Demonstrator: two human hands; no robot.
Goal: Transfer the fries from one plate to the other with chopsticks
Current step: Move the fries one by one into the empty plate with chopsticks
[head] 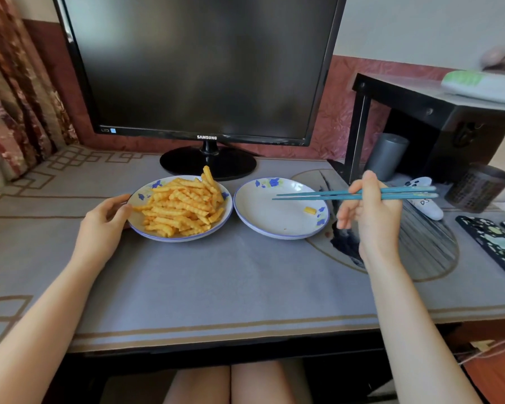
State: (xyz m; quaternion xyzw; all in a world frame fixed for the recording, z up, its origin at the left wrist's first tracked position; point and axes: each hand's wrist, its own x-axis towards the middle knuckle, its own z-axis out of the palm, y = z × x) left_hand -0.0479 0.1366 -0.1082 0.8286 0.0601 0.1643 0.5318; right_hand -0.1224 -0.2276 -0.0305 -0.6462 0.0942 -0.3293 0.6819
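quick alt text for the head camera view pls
A right hand holds teal chopsticks, tips empty, over a near-empty right plate with one fry piece in it. The left hand holds the rim of the left plate, heaped with crinkle-cut fries, on a grey-clothed table before a dark monitor.

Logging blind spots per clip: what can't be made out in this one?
Head view only.
- Fries on the left plate: lower ones are buried under the pile, so no count.
- Shelf items, top right: blurred.
- Patterned case: cut off by the right edge.
- Right hand: its grip on the chopsticks is partly hidden by its own fingers.
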